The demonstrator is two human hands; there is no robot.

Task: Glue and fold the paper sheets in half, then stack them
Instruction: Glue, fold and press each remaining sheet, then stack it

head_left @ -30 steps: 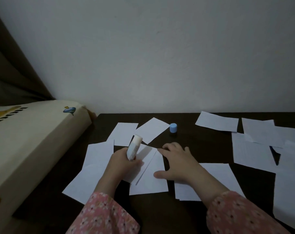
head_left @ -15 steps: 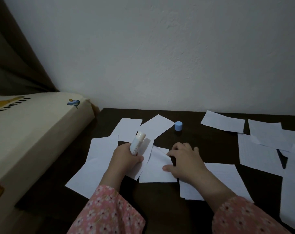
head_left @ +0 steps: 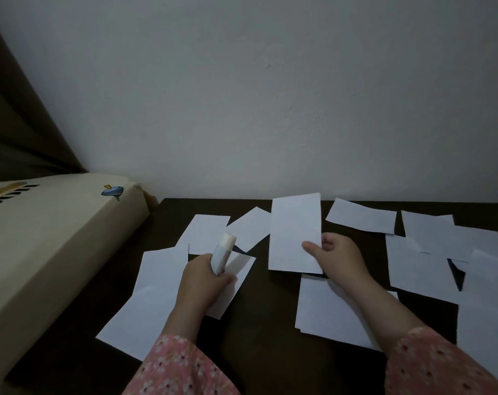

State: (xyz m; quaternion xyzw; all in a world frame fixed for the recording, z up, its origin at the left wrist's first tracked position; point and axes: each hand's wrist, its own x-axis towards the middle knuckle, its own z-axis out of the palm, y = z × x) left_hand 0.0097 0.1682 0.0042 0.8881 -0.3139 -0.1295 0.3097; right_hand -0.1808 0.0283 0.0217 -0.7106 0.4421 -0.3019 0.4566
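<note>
Head view: a folded sheet is lifted, ready for the pile.
Loose paper sheets [head_left: 418, 267] lie all over the dark table [head_left: 259, 323]. Her right hand [head_left: 334, 256] pinches the folded sheet [head_left: 295, 232] and holds it up above the table. Her left hand [head_left: 205, 276] is wrapped round the open glue stick [head_left: 223, 252]. I think gluing and folding are done for this one; next it needs laying flat on a stack.

both arms wear pink sleeves [head_left: 182, 366] printed with small pale flowers; the cuffs end just short of the bare wrists.
</note>
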